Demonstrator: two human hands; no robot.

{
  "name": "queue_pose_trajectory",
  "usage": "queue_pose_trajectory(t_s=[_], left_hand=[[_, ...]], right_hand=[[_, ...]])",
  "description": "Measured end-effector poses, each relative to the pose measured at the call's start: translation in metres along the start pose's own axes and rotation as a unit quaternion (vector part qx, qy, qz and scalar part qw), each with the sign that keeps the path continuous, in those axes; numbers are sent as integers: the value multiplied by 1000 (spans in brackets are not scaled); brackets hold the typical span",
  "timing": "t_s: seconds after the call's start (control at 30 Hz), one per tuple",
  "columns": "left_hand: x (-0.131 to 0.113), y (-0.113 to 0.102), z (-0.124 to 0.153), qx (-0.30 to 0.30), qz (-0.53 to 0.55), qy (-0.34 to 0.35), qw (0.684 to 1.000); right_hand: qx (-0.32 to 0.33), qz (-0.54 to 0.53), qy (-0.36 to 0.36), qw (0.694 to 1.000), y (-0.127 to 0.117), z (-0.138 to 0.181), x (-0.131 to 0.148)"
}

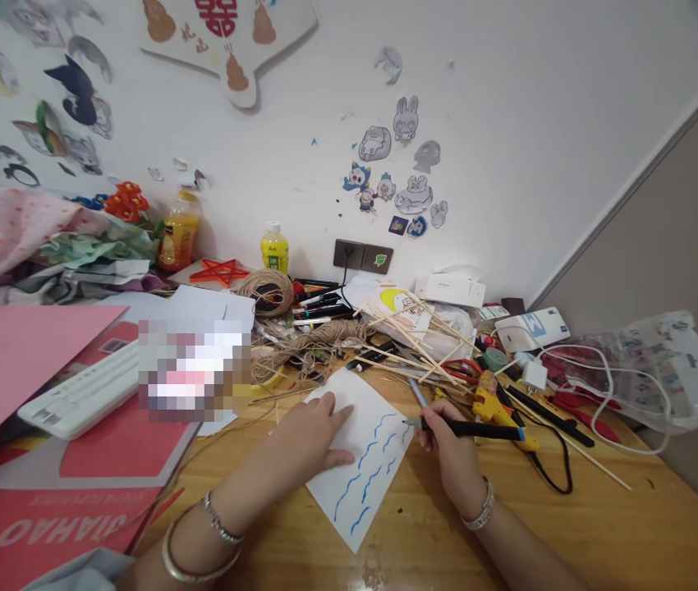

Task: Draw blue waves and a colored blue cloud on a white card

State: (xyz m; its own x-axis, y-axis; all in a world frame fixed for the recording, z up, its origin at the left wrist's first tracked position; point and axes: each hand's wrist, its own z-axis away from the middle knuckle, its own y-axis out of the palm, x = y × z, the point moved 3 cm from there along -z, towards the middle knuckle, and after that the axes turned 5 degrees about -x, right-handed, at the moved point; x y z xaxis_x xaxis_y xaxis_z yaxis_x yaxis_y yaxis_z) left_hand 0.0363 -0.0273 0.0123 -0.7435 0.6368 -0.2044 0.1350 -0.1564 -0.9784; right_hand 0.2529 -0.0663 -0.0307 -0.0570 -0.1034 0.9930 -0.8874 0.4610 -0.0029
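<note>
A white sheet of paper (pixel 366 414) lies tilted on the wooden table (pixel 595 525), with several wavy blue lines drawn on it. My left hand (pixel 312 439) rests flat on the sheet's left part, fingers stretched out. My right hand (pixel 453 455) pinches a black marker (pixel 469 428) with a blue band. The marker's tip touches the paper's right edge beside the blue waves. Both wrists wear silver bracelets.
Behind the paper lie twine (pixel 300 341), thin wooden sticks (pixel 414 345), pens, scissors and a yellow glue gun (pixel 493 404) with a black cord. A white keyboard (pixel 81 394) sits on red and pink card at left. Two drink bottles (pixel 180 230) stand by the wall. A plastic bag (pixel 650 369) lies right.
</note>
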Motion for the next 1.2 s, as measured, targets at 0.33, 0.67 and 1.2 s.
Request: queue_pose_trajectory(t_s=[0.33, 0.67, 1.2], left_hand=[[15, 4, -6, -37, -41, -160, 986], [14, -5, -6, -70, -8, -73, 995], [-12, 11, -8, -47, -24, 5, 999]], right_hand=[[-21, -57, 20, 998, -3, -9, -5], [77, 20, -51, 996, 1, 2, 7], [263, 131, -81, 952, 21, 20, 3]])
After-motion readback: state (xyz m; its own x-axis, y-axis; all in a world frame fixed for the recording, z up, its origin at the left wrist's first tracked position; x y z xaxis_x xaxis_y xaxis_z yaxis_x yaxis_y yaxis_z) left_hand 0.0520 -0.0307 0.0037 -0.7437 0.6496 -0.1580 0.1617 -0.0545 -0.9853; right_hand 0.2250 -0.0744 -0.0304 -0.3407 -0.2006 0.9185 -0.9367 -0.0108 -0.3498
